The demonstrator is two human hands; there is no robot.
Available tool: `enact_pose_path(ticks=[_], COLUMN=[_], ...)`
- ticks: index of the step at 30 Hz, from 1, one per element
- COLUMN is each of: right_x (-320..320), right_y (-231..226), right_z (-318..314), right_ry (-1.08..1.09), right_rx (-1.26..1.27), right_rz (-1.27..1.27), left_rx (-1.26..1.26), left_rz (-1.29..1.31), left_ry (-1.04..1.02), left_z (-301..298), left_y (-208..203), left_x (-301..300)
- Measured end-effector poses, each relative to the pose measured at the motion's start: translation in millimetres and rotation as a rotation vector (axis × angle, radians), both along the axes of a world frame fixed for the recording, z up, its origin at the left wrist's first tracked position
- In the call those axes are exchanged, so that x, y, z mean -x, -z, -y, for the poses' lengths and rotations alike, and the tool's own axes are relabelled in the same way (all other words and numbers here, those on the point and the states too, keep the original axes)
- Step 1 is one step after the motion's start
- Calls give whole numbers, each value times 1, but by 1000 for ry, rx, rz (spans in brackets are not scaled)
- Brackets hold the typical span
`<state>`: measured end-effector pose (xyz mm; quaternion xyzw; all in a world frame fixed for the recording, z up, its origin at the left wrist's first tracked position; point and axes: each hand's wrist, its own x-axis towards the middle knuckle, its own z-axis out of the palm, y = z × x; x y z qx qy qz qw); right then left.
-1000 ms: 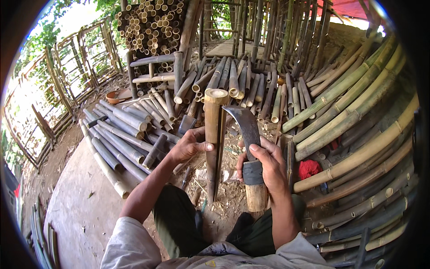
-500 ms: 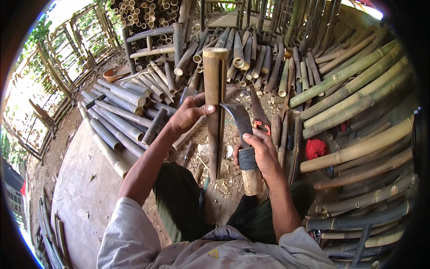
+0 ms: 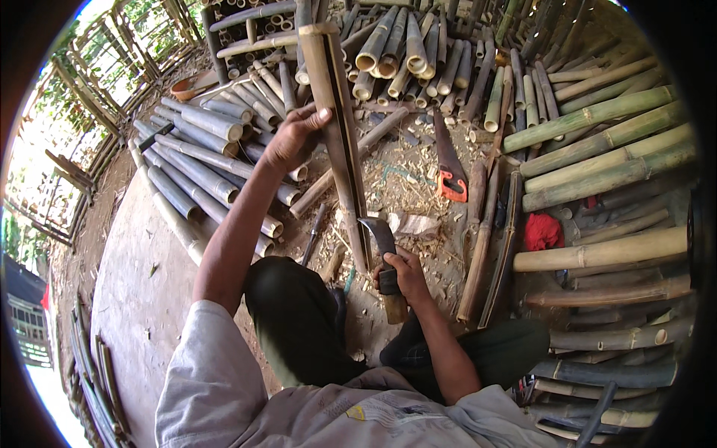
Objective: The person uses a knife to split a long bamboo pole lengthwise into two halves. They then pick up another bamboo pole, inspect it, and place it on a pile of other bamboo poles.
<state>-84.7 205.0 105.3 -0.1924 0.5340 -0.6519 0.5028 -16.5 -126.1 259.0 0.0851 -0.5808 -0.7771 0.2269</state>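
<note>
My left hand [image 3: 295, 139] is closed round the upper part of a brown bamboo pole [image 3: 334, 123], which stands tilted, its top leaning away to the left. A dark lengthwise slot runs down the pole's right side. In my right hand [image 3: 405, 275] is a billhook [image 3: 383, 237] with a dark curved blade and a wooden handle bound in black. The hooked tip is at the slot near the pole's lower end; whether it touches I cannot tell. Beyond my right hand, a handsaw [image 3: 450, 168] with an orange handle lies on the ground among wood shavings [image 3: 407, 179].
Cut bamboo pieces [image 3: 198, 160] lie piled at the left, with more bamboo tubes [image 3: 414, 52] stacked ahead. Long green poles [image 3: 597, 131] fill the right side, near a red cloth [image 3: 544, 231]. A pale flat slab [image 3: 142, 299] lies at the left. A dark narrow tool [image 3: 314, 235] rests beside my left knee.
The billhook has moved down and left, from beside the pole's middle to its lower end. My left hand has risen with the pole, whose top now leans left. The view has shifted slightly.
</note>
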Motion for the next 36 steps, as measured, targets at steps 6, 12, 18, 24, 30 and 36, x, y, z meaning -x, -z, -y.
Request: enact_pose_path(ticks=[6, 12, 18, 24, 30, 36], right_x=[-10, -8, -4, 3, 20, 24], right_y=[58, 79, 126, 144, 55, -123], right_z=[-12, -12, -38, -56, -50, -40], right_ry=[-27, -20, -58, -117, -53, 31], right_rx=[-68, -90, -217, -273, -91, 241], right_rz=[97, 115, 124, 119, 45, -273], left_rx=[-84, -172, -297, -306, -29, 193], left_rz=[2, -6, -113, -47, 37, -365], left_ry=[-52, -103, -148, -256, -202, 26], left_z=[41, 65, 89, 104, 30, -30], left_y=[17, 33, 60, 67, 22, -100], left_x=[-13, -22, -43, -73, -62, -42])
